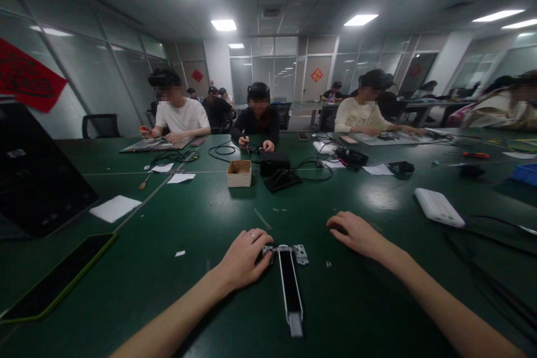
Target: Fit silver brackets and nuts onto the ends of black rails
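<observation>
A T-shaped metal piece lies on the green table in front of me. It has a long black strip in a silver frame, a silver tab at the near end and small brackets across the far end. My left hand, with a ring on one finger, has its thumb and fingers around the left bracket. To the right, my right hand rests on the table, apart from the piece, its fingers loosely bent and holding nothing. Between that hand and the piece is a tiny metal part, too small to name.
A phone in a green-edged case lies left, below a black HP-marked screen. Ahead are a small cardboard box and a black device with cables. A white box-shaped device lies right. Several people sit across the table.
</observation>
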